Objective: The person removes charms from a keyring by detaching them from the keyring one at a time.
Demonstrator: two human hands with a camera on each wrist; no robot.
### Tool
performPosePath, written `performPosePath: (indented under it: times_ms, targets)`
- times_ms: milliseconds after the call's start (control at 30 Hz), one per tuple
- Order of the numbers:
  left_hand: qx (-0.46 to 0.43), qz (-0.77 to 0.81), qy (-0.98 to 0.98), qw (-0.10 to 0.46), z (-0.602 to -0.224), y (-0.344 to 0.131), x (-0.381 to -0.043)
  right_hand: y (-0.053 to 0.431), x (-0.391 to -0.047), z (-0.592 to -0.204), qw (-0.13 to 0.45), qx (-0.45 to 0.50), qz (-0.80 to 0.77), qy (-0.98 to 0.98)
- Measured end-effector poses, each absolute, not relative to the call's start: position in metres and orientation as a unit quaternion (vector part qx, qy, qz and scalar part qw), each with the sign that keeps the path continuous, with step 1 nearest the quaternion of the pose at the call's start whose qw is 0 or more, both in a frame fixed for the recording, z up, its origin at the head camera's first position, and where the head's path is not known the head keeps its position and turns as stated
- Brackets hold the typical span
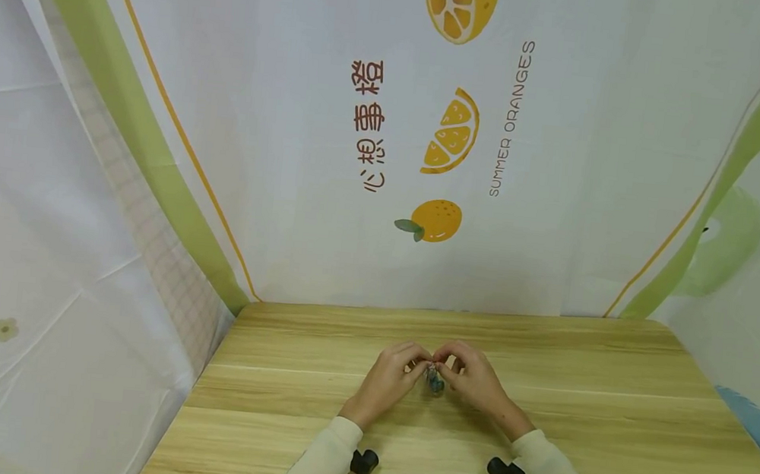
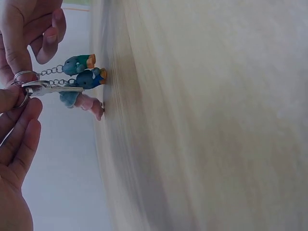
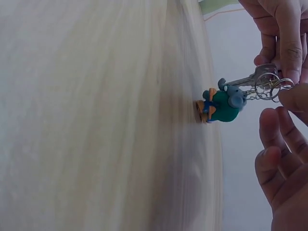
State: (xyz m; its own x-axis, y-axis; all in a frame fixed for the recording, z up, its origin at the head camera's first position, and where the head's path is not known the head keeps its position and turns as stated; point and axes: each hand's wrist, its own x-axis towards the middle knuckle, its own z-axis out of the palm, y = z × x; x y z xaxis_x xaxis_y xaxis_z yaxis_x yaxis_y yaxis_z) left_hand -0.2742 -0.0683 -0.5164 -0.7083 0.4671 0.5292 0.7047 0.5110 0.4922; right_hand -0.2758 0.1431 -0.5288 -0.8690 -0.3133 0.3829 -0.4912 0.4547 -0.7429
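My left hand point(image 1: 385, 382) and right hand point(image 1: 476, 385) meet tip to tip above the table. Between them is a keychain point(image 1: 435, 383), its metal rings point(image 2: 24, 76) pinched by the thumb and fingertips of both hands. A silver key point(image 2: 57, 89) hangs from the rings along with small figures on chains. In the left wrist view a green-clothed figure point(image 2: 77, 65), a blue-clothed one point(image 2: 89, 79) and a pink-clothed one point(image 2: 87, 103) dangle side by side. The right wrist view shows the green figure point(image 3: 225, 105) in front, and the others are mostly hidden there. Fingertips partly cover the rings.
A wood-grain table point(image 1: 266, 424) lies under both hands. White cloth point(image 1: 279, 143) with printed oranges hangs behind it, and more cloth hangs at both sides. Black devices point(image 1: 365, 463) sit by each forearm near the sleeve cuffs.
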Motion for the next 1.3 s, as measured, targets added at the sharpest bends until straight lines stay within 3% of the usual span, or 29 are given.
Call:
performPosePath:
  times_ms: [367, 633, 933, 1300]
  targets:
    - [-0.369, -0.326, -0.844, 0.213, -0.5164, -0.0682, -0.2750, 0.1419, -0.2751, -0.5287, 0.101, 0.233, 0.459, -0.851]
    - [-0.371, -0.314, -0.847, 0.214, -0.5143, -0.0682, -0.2738, 0.1417, -0.2757, -0.5297, 0.107, 0.228, 0.458, -0.853]
    - [-0.378, -0.316, -0.840, 0.227, -0.5122, -0.0671, -0.2712, 0.1425, -0.2737, -0.5239, 0.058, 0.176, 0.505, -0.843]
    - [-0.366, -0.328, -0.845, 0.208, -0.5151, -0.0672, -0.2709, 0.1465, -0.2765, -0.5304, 0.079, 0.252, 0.497, -0.827]
